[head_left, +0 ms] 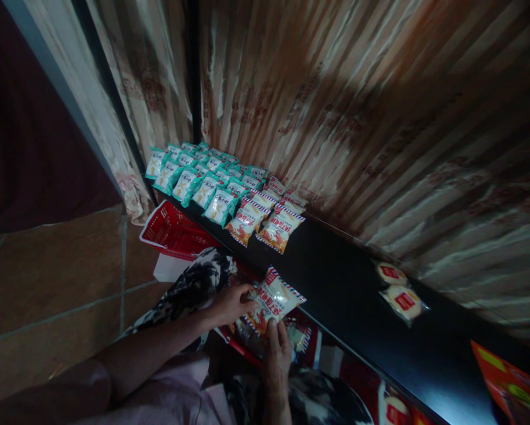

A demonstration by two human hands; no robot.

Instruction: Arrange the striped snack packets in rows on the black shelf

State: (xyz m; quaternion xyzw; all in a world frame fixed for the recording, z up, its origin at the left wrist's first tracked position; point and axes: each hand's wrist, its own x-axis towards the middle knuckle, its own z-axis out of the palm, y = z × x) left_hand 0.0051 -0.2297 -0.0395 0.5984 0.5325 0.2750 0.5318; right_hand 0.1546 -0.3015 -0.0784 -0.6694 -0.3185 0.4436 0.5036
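Observation:
Between my two hands is a snack bag (276,300) with a red-and-blue striped edge, held tilted above a red basket (242,349) of packets. My left hand (232,306) grips its left side. The fingers of my right hand (277,348) close on its lower edge. On the black shelf (322,254) just beyond, several matching striped snack bags (280,229) stand in rows. To their left are rows of teal-and-white snack bags (221,205).
Two clear-wrapped round cakes (403,302) lie farther right on the shelf, and an orange package (510,378) is at its near right end. An open red basket (176,230) sits below the shelf's left end. Pleated curtains (336,118) hang behind.

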